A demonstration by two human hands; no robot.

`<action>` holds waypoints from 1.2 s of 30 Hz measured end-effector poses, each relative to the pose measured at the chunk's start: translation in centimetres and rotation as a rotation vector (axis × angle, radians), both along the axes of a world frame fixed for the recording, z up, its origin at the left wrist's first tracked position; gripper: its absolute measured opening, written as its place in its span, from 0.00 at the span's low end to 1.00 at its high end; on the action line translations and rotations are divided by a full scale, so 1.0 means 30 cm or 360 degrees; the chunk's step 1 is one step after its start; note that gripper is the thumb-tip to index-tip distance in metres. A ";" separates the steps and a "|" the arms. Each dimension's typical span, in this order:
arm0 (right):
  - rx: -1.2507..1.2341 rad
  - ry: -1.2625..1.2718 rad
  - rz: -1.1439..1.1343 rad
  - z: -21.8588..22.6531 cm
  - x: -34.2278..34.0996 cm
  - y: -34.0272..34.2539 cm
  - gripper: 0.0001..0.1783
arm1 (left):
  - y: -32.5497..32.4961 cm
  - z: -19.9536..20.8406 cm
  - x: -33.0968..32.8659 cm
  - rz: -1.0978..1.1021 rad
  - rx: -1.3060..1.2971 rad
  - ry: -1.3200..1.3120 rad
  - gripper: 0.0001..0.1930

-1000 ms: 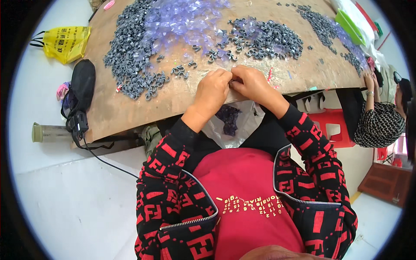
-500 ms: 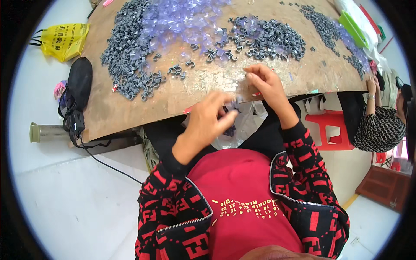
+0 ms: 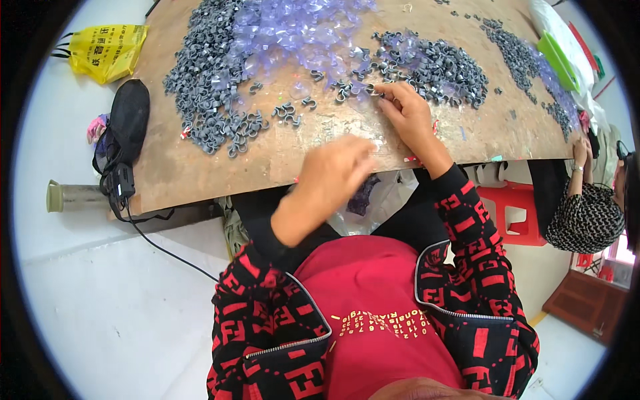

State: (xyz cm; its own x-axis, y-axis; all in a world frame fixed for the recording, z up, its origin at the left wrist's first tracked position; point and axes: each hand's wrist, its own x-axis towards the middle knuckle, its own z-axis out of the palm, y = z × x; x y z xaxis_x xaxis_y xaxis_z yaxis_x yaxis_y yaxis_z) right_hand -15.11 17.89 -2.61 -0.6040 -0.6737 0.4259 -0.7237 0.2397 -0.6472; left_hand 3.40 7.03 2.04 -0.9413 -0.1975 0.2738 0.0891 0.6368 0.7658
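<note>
My right hand (image 3: 408, 119) reaches over the table at the near edge of the parts, thumb and forefinger closed on a small grey plastic clip (image 3: 371, 91). A clear plastic disc lies beside those fingertips. My left hand (image 3: 333, 173) is above the table's front edge, smeared by motion; whether its fingers hold anything cannot be seen. Beneath it, between my legs, an open clear plastic bag (image 3: 393, 193) has dark purplish pieces (image 3: 363, 195) in it. Ahead are a large heap of grey clips (image 3: 210, 80), translucent purple plastic pieces (image 3: 293, 33) and a mixed heap (image 3: 443, 70).
The wooden table (image 3: 267, 160) curves around my front. At the left are a yellow bag (image 3: 107, 53), a black pouch (image 3: 130, 110) with a cable, and a bottle (image 3: 73, 197). A co-worker (image 3: 583, 213) sits at the right, near a red stool (image 3: 513, 213) and a green tray (image 3: 559, 61).
My right hand has moved forward to the clips and pinched one. The translucent piece that was at my left fingers no longer shows; that hand has turned slightly and risen.
</note>
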 end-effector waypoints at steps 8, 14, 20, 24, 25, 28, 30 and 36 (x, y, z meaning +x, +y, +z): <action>0.0012 0.0253 0.0004 0.004 0.016 0.085 0.12 | -0.303 -0.057 -0.175 0.0784 -0.0918 0.0287 0.12; 0.0265 0.0131 0.0006 0.036 -0.017 0.055 0.07 | -0.344 -0.132 -0.180 0.0642 -0.0849 0.0095 0.12; 0.0351 -0.0385 0.0025 0.098 -0.027 0.088 0.13 | -0.347 -0.107 -0.164 0.0795 -0.0730 0.0261 0.16; -0.0670 -0.1848 0.0190 0.099 0.015 0.150 0.15 | -0.242 -0.015 -0.112 0.0413 0.0954 0.0047 0.13; -0.0790 -0.2047 0.0288 0.088 0.033 0.152 0.16 | -0.189 -0.005 -0.103 0.0313 0.1452 0.0109 0.11; -0.0940 -0.2267 0.0376 0.092 0.078 0.151 0.19 | -0.101 -0.004 -0.098 0.0093 0.2085 0.0119 0.09; -0.0879 -0.2018 0.0429 0.128 0.107 0.144 0.19 | -0.058 0.008 -0.102 0.0078 0.2369 0.0074 0.07; -0.0822 -0.1710 0.0318 0.188 0.176 0.129 0.14 | -0.024 -0.019 -0.112 -0.0076 0.2514 -0.0028 0.06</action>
State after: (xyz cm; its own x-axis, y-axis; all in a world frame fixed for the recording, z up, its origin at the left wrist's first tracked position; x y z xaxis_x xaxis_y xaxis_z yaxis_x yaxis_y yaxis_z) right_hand -9.83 21.76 3.03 -0.7196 -0.6942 0.0171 0.2476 -0.2794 -0.9277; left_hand 0.03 6.31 1.48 -0.9554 -0.2326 -0.1817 0.0691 -0.7749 0.6283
